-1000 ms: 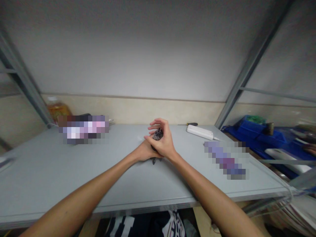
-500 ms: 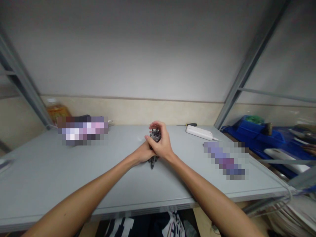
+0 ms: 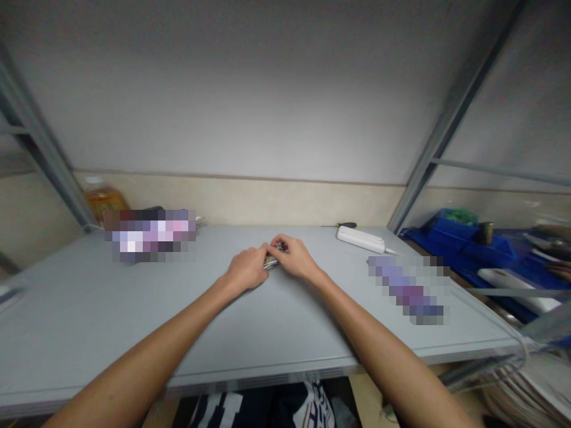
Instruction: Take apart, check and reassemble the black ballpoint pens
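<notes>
A small dark and silvery object [image 3: 273,257] is held between both hands over the middle of the grey table [image 3: 250,333]. Its fine parts are too small to make out. My left hand [image 3: 250,267] is closed round its left end, with the back of the hand towards the camera. From the right, my right hand [image 3: 294,255] grips its upper right part with bent fingers and thumb. The fingertips of both hands nearly meet above it.
A white power strip [image 3: 360,239] and a screwdriver [image 3: 346,225] lie at the back right. Blurred-out items are at left and right. An orange bottle [image 3: 104,199] stands back left. Blue trays [image 3: 468,238] are beyond the right-hand metal post.
The object has turned from nearly upright to slanting. My left hand has shifted from beneath my right hand to the object's left end, and my right hand has lowered and tipped over it.
</notes>
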Tool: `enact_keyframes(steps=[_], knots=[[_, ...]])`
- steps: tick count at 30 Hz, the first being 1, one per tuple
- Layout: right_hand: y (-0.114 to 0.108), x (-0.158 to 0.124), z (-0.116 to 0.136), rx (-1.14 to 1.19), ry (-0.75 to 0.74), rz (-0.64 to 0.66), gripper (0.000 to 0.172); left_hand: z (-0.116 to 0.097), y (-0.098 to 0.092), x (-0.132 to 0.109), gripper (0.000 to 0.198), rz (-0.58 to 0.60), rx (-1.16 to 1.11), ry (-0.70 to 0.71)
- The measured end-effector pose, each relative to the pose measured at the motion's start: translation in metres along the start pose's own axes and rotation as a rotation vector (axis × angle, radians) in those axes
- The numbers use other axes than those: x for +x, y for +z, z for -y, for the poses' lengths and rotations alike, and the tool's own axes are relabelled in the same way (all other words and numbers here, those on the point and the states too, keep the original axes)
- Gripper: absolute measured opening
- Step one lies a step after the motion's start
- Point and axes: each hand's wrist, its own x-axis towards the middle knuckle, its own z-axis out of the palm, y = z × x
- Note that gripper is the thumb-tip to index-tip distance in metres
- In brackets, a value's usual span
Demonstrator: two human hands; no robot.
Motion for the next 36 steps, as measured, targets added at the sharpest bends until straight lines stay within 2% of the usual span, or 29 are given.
enact_keyframes(steps=[4, 6, 9, 10, 13, 18, 23, 28, 32, 36], knots=[[-0.012, -0.001, 0.002, -0.120, -0.163, 0.110, 0.022, 0.001, -0.002, -0.001, 0.046, 0.039, 0.020, 0.009], [-0.018, -0.004, 0.005, -0.168, -0.219, 0.227, 0.037, 0.001, -0.002, -0.001, 0.044, 0.047, 0.020, 0.010], [-0.019, -0.010, 0.012, -0.349, -0.192, 0.334, 0.057, -0.003, 0.000, -0.002, 0.047, 0.036, 0.017, -0.001], [-0.017, -0.012, 0.014, -0.437, -0.175, 0.341, 0.057, -0.005, 0.000, -0.002, 0.048, 0.025, 0.020, -0.004], [-0.008, -0.015, 0.021, -0.655, -0.109, 0.308, 0.039, -0.011, 0.003, -0.004, 0.041, -0.012, 0.037, 0.010], [-0.003, -0.014, 0.022, -0.778, -0.010, 0.327, 0.025, -0.016, 0.006, -0.003, 0.036, -0.074, 0.056, 0.103], [-0.010, -0.013, 0.012, -0.743, 0.037, 0.386, 0.026, -0.013, 0.001, -0.004, 0.035, -0.083, 0.097, 0.162], [-0.014, -0.011, 0.003, -0.720, 0.021, 0.434, 0.026, -0.005, -0.004, -0.005, 0.031, -0.029, 0.070, 0.180], [-0.020, -0.008, 0.002, -0.735, 0.034, 0.430, 0.026, 0.004, -0.006, -0.001, 0.035, 0.030, 0.024, 0.159], [-0.026, -0.007, 0.002, -0.753, 0.067, 0.425, 0.028, 0.012, -0.005, 0.005, 0.039, 0.004, -0.071, 0.175]])
